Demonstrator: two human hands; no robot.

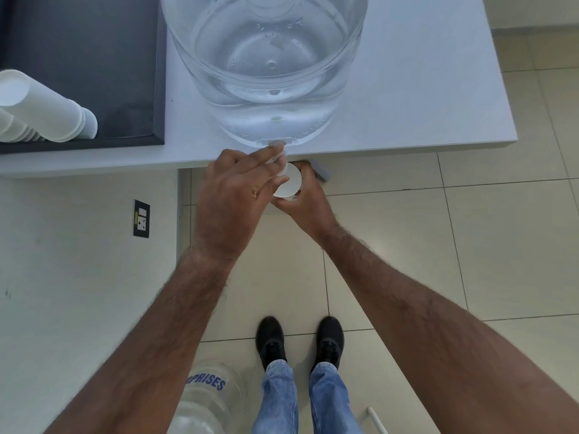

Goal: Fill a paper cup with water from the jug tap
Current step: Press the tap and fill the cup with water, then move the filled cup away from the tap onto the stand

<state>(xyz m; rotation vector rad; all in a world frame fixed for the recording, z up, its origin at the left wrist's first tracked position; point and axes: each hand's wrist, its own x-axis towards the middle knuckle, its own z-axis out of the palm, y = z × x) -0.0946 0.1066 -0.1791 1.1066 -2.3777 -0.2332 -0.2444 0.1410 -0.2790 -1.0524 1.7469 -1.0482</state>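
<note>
From the head camera, a clear water jug (266,57) is standing on the white table (423,89), its tap (277,142) hanging over the table's edge. The right hand (308,200) is wrapping round a paper cup (289,183) and holding it just below the tap. At the cup's nine o'clock, the left hand (232,195) is reaching its fingers (269,151) onto the tap; how firmly they are gripping it cannot be told. A stack of cups (47,111) is lying at the jug's nine o'clock.

Floor jug (206,399) — blue letters "PRISES", partly cut off.
</note>
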